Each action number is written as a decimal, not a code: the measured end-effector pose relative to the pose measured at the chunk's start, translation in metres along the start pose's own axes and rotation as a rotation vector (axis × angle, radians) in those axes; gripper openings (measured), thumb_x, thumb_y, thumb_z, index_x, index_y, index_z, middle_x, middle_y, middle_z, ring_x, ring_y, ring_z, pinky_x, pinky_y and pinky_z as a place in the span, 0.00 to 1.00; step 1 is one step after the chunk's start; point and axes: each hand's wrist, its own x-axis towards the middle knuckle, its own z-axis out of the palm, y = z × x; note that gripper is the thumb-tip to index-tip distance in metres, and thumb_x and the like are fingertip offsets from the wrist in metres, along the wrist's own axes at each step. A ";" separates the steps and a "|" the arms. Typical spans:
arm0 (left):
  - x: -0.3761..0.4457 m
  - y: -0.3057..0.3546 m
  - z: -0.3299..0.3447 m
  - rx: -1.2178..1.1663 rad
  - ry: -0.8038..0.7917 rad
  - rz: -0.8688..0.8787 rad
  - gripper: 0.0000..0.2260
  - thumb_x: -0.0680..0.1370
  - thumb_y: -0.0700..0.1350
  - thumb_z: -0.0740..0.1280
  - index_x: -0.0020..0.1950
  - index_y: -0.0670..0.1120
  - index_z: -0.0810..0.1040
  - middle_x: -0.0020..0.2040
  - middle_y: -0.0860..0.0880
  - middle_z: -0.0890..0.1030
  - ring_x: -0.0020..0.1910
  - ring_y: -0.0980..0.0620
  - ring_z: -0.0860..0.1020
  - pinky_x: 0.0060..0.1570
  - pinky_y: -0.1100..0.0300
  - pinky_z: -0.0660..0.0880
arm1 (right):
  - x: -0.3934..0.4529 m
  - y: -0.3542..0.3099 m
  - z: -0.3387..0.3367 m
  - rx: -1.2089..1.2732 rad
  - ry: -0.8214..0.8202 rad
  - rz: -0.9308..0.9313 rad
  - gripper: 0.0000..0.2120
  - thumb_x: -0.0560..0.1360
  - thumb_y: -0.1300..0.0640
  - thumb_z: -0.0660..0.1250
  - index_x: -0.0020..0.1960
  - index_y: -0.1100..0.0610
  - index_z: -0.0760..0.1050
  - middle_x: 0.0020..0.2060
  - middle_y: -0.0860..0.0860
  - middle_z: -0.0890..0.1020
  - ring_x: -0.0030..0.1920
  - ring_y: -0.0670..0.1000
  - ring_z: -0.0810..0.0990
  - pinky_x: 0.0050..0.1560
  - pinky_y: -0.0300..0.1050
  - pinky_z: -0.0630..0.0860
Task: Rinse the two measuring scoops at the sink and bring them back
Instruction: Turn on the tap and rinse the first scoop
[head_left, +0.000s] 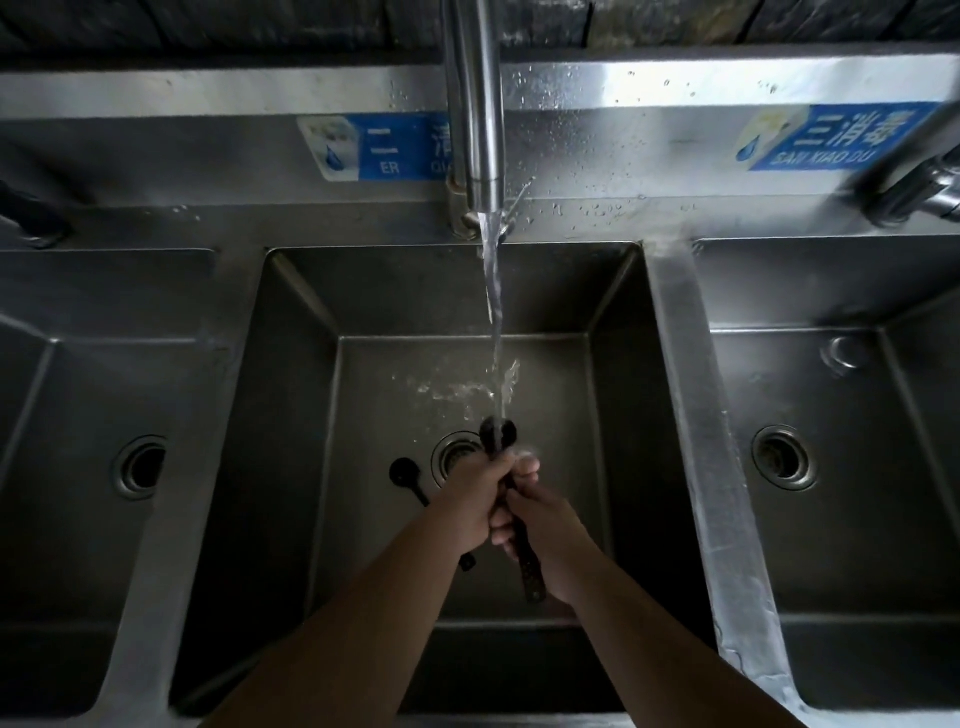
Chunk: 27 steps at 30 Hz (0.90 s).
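Note:
Over the middle basin of a steel sink, I hold a black measuring scoop under the running water. My left hand grips it just below the bowl. My right hand holds its long handle, whose end sticks out below the hand. The stream from the steel faucet lands in the scoop's bowl. A second black scoop lies on the basin floor left of the drain, its handle partly hidden under my left forearm.
Further basins lie at the left and right, each with its own drain. Wet steel dividers separate them. Blue labels are stuck on the splashback. Another tap juts in at the upper right.

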 end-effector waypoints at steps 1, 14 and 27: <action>-0.001 0.005 -0.002 0.001 -0.011 0.021 0.17 0.78 0.55 0.64 0.52 0.42 0.82 0.35 0.43 0.75 0.21 0.51 0.67 0.21 0.61 0.65 | 0.002 -0.005 0.002 0.011 -0.020 -0.014 0.12 0.82 0.55 0.59 0.54 0.54 0.81 0.34 0.53 0.82 0.30 0.48 0.76 0.30 0.42 0.71; -0.018 0.126 0.024 -0.050 0.038 0.328 0.11 0.81 0.41 0.59 0.57 0.44 0.80 0.44 0.49 0.85 0.28 0.54 0.75 0.20 0.64 0.63 | 0.009 -0.118 0.045 0.165 -0.197 -0.264 0.11 0.80 0.63 0.59 0.59 0.64 0.77 0.33 0.55 0.81 0.27 0.48 0.76 0.25 0.39 0.71; -0.030 0.162 0.028 -0.077 0.110 0.504 0.11 0.79 0.36 0.63 0.48 0.50 0.81 0.42 0.49 0.87 0.42 0.52 0.84 0.40 0.61 0.79 | -0.003 -0.119 0.058 -0.442 0.214 -0.592 0.04 0.75 0.55 0.69 0.43 0.53 0.81 0.30 0.51 0.84 0.29 0.48 0.80 0.32 0.46 0.78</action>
